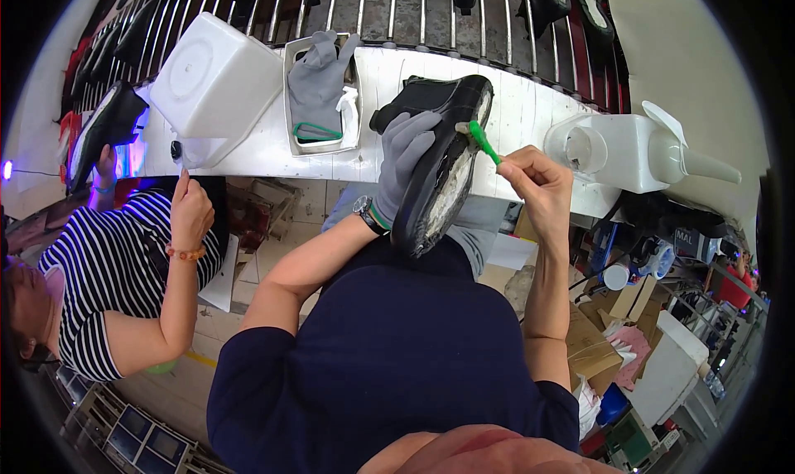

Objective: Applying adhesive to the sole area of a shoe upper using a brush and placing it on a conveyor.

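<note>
Gloved L hand (pixel 406 166) wrapped round shoe (pixel 436 164); R hand (pixel 540 184) pinching green brush (pixel 484 140). Prob. brushing edge of sole (pixel 447 197); next needs steady stroke.

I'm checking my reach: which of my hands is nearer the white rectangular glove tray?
Left hand: just right of the tray, gripping the black shoe; right hand: farther right.
</note>
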{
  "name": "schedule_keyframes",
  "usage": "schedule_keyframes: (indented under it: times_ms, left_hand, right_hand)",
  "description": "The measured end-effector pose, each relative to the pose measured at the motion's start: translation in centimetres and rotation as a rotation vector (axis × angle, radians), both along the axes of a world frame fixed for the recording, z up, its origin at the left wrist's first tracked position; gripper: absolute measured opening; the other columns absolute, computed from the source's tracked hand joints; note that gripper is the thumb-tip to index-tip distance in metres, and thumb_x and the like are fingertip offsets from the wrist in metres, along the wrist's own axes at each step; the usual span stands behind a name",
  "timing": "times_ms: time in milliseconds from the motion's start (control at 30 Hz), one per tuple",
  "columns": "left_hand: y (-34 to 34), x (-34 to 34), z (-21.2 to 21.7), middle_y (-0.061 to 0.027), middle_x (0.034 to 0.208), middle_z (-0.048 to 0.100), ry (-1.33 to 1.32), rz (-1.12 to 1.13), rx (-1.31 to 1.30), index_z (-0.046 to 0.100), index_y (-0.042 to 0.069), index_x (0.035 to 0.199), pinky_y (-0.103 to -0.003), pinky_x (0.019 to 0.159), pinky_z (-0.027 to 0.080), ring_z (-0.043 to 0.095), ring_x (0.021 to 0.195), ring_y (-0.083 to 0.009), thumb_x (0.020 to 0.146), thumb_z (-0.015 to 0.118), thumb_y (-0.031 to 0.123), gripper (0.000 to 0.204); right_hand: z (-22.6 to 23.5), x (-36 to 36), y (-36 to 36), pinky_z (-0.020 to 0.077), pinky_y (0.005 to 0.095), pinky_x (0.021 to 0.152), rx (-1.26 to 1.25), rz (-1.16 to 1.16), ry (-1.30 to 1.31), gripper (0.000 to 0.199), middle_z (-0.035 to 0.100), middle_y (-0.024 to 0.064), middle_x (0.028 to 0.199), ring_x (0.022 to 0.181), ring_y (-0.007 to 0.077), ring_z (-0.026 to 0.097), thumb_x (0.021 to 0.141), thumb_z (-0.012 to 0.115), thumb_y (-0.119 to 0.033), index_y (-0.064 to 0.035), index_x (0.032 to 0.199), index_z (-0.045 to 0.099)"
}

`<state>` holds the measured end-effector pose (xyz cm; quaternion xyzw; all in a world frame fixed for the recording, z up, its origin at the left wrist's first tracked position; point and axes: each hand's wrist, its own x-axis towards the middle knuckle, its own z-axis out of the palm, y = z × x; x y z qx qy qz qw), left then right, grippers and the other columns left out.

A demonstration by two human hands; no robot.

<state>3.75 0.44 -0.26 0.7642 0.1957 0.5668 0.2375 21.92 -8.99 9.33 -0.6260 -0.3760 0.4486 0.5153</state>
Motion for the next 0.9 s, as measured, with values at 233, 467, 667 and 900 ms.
schedule_keyframes:
  times_ms: [233,467,667,900]
  left_hand:
    - [0.5,-0.7,0.1,-0.0190,0.129,0.052,0.045,-0.043,0.033,0.038,0.006,0.131,-0.052,0.101,0.038,0.054,0.115,-0.0351,0.079,0.070,0.015,0.061]
    - [0.6,-0.6,0.0,-0.0179,0.127,0.053,0.028,0.005,0.039,0.039,0.005,0.131,-0.050,0.100,0.039,0.054,0.114,-0.0334,0.080,0.071,0.018,0.061]
    - [0.6,-0.1,2.2,-0.0158,0.125,0.053,0.102,0.017,-0.042,0.036,0.005,0.134,-0.047,0.098,0.042,0.054,0.114,-0.0328,0.072,0.079,0.012,0.076]
    - [1.2,-0.1,0.1,-0.0133,0.125,0.053,0.039,-0.083,-0.130,0.047,0.002,0.130,-0.041,0.102,0.038,0.049,0.119,-0.0302,0.066,0.086,0.024,0.078]
  right_hand:
    - [3.3,-2.3,-1.0,0.0469,0.0234,0.061,0.180,0.215,-0.322,0.010,0.066,0.0088,0.078,0.068,0.0141,0.062,0.077,0.076,0.001,0.0046,0.084,0.070]
    - [5.5,-4.0,-1.8,0.0446,0.0236,0.058,0.200,0.416,-0.408,0.010,0.066,0.0086,0.075,0.066,0.0154,0.062,0.073,0.078,-0.003,0.0009,0.078,0.071]
    - [-0.3,-0.3,-1.2,0.0372,0.0194,0.055,0.083,-0.159,-0.239,0.004,0.065,0.0009,0.074,0.066,0.0039,0.053,0.083,0.071,-0.002,0.0017,0.085,0.071]
    - [3.8,-4.3,-3.1,0.0391,0.0194,0.058,0.121,0.149,-0.085,0.004,0.066,0.0032,0.077,0.067,0.0048,0.053,0.083,0.070,0.001,0.0026,0.086,0.071]
